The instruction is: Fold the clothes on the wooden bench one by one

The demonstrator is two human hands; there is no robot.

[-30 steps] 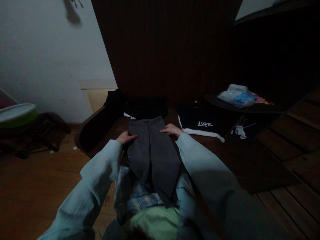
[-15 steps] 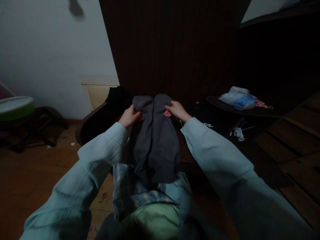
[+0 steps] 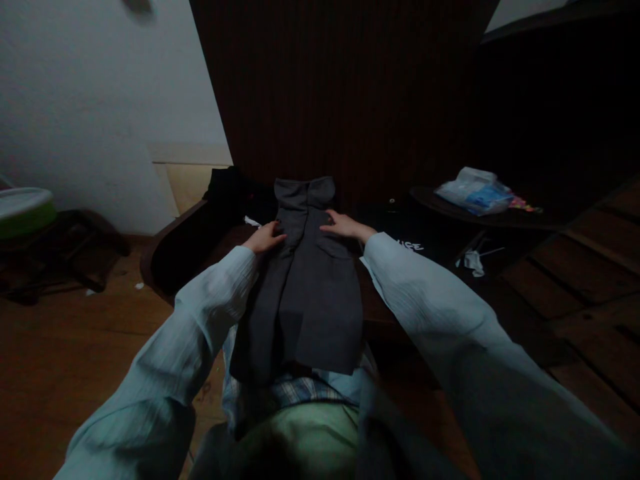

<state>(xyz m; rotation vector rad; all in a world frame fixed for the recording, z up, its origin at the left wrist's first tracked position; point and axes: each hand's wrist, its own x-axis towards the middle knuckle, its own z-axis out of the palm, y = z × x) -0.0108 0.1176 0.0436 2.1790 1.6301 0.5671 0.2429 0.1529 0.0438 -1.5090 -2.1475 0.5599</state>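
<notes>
A dark grey garment [image 3: 320,293] lies lengthwise in front of me, its far end folded over and its near end spread across my lap. A seam or slit runs down its middle; which kind of garment it is, I cannot tell. My left hand [image 3: 266,238] rests at the left edge of the cloth, thumb and fingers apart. On the opposite edge, my right hand [image 3: 349,227] lies with its fingers stretched over the fabric. Neither hand visibly grips it. Beneath the garment's near end, blue plaid cloth [image 3: 300,392] shows on my lap.
The garment's far part lies on a dark wooden seat [image 3: 220,250] with a curved left arm. Black cloth with white lettering [image 3: 413,245] is at right, near a plastic packet [image 3: 473,192] on a dark ledge. A green-sided container [image 3: 25,212] stands far left.
Both hands have let go of the garment's far corners and come to rest lower on its sides. The garment's far end now shows a folded band, and its near end is spread wider.
</notes>
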